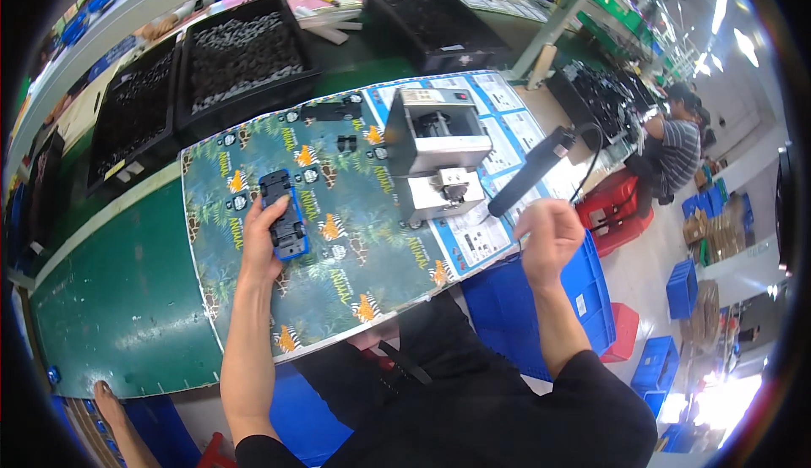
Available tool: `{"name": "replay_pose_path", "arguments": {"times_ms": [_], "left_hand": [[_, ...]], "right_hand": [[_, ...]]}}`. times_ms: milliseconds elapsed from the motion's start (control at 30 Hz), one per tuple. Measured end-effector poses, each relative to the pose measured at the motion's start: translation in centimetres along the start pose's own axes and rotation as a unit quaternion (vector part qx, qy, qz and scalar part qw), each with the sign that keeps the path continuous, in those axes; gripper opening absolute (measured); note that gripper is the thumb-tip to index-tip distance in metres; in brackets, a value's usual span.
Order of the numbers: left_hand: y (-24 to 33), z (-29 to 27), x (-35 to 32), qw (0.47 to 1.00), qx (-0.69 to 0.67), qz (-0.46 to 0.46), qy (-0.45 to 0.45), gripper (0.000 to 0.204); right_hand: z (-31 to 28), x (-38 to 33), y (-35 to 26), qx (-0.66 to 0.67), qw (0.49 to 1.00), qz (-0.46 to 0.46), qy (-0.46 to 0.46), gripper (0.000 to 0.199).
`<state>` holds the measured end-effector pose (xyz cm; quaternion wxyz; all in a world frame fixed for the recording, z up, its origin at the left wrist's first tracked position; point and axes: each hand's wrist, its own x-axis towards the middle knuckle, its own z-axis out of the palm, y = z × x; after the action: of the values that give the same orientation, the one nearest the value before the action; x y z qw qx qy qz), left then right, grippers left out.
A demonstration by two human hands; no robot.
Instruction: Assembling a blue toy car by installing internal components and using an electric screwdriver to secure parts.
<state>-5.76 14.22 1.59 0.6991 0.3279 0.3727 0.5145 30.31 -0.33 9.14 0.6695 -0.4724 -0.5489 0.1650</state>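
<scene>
My left hand (263, 236) is closed round a toy car (285, 214) with a blue body. Its black underside faces up, and my thumb lies across it. At the right edge of the table my right hand (551, 236) is raised with curled fingers; whether something small is in them is hidden. Just beyond that hand a black electric screwdriver (532, 171) with a cable lies slanted. To its left stands a metal screw feeder (435, 143) with a red switch on top. Two small black parts (346, 143) and a flat black piece (334, 111) lie on the patterned sheet (363, 248).
Black bins full of small dark parts (241, 46) stand along the far side, with another bin (431, 24) behind the feeder. Blue crates (583, 299) and a red stool (612, 210) are at right. Another person's hand (106, 396) rests at the table's lower left edge.
</scene>
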Motion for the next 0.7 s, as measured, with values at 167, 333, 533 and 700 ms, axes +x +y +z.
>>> {"name": "replay_pose_path", "arguments": {"times_ms": [167,333,533,700], "left_hand": [[-1.1,0.0,-0.4,1.0,-0.004,0.009,-0.015,0.025],[-2.0,1.8,-3.7,0.997,-0.064,-0.042,0.01,0.025],[-6.7,7.2,-9.5,0.992,-0.12,-0.028,0.032,0.026],[-8.1,10.9,-13.1,0.987,-0.135,-0.052,0.063,0.029]], "right_hand": [[-3.3,2.8,2.7,-0.076,0.991,0.02,0.108,0.066],[-2.5,7.7,6.4,0.14,0.972,0.181,-0.045,0.068],[-3.0,7.4,4.4,0.254,0.946,0.192,-0.052,0.02],[2.7,4.9,-4.7,0.489,0.855,0.025,-0.172,0.006]]}}
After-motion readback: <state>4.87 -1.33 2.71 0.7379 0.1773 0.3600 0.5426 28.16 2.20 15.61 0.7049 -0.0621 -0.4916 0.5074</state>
